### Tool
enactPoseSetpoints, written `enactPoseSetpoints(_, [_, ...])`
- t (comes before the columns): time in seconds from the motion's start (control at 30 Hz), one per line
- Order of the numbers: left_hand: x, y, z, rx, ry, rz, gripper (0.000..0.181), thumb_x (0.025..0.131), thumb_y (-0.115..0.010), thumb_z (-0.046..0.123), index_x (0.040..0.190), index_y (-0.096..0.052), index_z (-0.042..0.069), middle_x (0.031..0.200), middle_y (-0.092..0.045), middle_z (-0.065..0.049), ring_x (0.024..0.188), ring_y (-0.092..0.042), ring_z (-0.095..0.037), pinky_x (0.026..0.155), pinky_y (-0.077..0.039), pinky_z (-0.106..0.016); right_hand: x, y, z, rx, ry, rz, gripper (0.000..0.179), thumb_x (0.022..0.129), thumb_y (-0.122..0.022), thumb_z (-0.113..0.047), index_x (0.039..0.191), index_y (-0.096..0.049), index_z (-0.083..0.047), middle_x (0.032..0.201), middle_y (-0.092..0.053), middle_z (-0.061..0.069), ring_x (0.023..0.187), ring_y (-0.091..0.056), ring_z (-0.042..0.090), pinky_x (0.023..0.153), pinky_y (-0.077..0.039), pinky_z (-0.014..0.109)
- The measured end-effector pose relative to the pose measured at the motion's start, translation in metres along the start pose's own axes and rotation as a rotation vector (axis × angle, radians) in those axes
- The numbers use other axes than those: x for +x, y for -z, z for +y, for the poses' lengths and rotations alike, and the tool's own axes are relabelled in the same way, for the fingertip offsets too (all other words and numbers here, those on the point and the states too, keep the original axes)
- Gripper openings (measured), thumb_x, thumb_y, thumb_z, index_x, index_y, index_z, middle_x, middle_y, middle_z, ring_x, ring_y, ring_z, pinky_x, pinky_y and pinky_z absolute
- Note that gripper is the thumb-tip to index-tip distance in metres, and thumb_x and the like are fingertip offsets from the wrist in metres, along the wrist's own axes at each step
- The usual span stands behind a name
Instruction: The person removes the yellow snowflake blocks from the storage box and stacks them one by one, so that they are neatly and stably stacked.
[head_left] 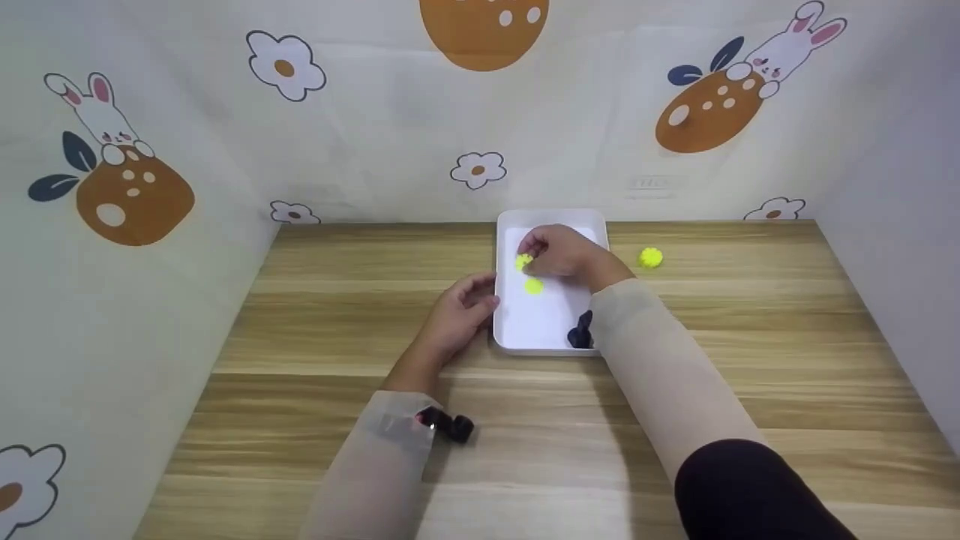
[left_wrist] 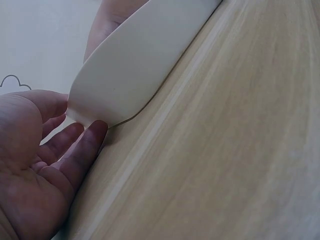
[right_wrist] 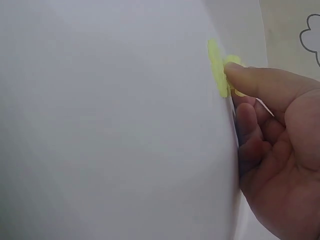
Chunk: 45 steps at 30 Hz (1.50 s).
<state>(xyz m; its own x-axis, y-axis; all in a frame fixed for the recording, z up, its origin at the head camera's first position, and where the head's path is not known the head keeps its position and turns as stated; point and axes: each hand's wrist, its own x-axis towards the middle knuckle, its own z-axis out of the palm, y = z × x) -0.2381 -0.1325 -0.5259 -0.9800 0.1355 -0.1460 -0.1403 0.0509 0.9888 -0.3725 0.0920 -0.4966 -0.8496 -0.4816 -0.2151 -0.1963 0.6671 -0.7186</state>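
A white rectangular tray (head_left: 540,322) lies on the table between both hands. Inside it, my right hand (head_left: 562,251) pinches a yellow flower-shaped piece (head_left: 524,262) between thumb and fingers. In the right wrist view, the thumb partly covers this piece (right_wrist: 233,60). Just nearer in the tray lies a second yellow piece (head_left: 533,286), which the right wrist view (right_wrist: 217,70) shows edge-on. My left hand (head_left: 459,315) rests its fingertips and thumb against the tray's left wall, seen close up in the left wrist view beside the tray side (left_wrist: 125,75).
Right of the tray, another yellow flower-shaped piece (head_left: 651,257) sits on the wooden table (head_left: 337,337). A patterned cloth wall (head_left: 375,135) rises behind the table, with further walls at both sides. Each wrist wears a small black camera (head_left: 448,424).
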Motion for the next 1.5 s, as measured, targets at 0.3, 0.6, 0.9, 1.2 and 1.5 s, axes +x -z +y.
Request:
enactPoseSetpoints(0.3, [0.0017,0.0005,-0.0015,0.015,-0.01,0.003,0.05,0.103,-0.07,0.013,0.152,-0.058,0.01,0.153,-0.061,-0.012,0.134,-0.065,-0.027,0.102,-0.063,-0.036,-0.0012,0.0039,0.0018,0.012,-0.038,-0.017,0.041,0.088,-0.079,-0.008,0.128,-0.076,-0.019,0.113,-0.068,0.003,0.106,-0.058,0.02,0.098,-0.049,0.032])
enactPoseSetpoints(0.6, [0.0021,0.0003,-0.0012,0.011,0.013,0.005,0.05,0.103,-0.07,0.013,0.151,-0.059,0.012,0.151,-0.062,-0.011,0.133,-0.066,-0.027,0.101,-0.064,-0.037,-0.0028,0.0053,-0.0008,-0.018,-0.032,-0.018,0.042,0.088,-0.078,-0.006,0.128,-0.078,-0.02,0.111,-0.069,0.003,0.104,-0.058,0.02,0.094,-0.049,0.03])
enactPoseSetpoints(0.9, [0.0006,0.0007,-0.0005,0.014,0.005,-0.003,0.05,0.104,-0.07,0.014,0.152,-0.058,0.011,0.151,-0.062,-0.012,0.137,-0.064,-0.027,0.104,-0.062,-0.037,-0.0034,0.0045,0.0007,-0.008,-0.037,-0.015,0.042,0.088,-0.082,-0.009,0.128,-0.079,-0.022,0.11,-0.068,0.001,0.103,-0.057,0.018,0.09,-0.048,0.027])
enactPoseSetpoints(1.2, [-0.0009,0.0005,0.0004,-0.011,0.004,-0.016,0.05,0.104,-0.069,0.012,0.152,-0.057,0.009,0.15,-0.062,-0.015,0.137,-0.064,-0.028,0.105,-0.062,-0.038,-0.0037,0.0036,-0.0014,-0.018,-0.061,-0.006,0.038,0.088,-0.084,-0.012,0.124,-0.081,-0.024,0.104,-0.065,-0.002,0.1,-0.056,0.018,0.087,-0.047,0.028])
enactPoseSetpoints(1.5, [0.0004,0.0001,-0.0004,-0.002,0.024,0.001,0.05,0.104,-0.069,0.013,0.152,-0.057,0.01,0.151,-0.062,-0.014,0.139,-0.063,-0.028,0.105,-0.062,-0.038,-0.0023,0.0026,0.0007,0.028,-0.071,0.033,0.036,0.089,-0.085,-0.016,0.125,-0.077,-0.018,0.105,-0.065,0.0,0.101,-0.057,0.019,0.092,-0.049,0.03])
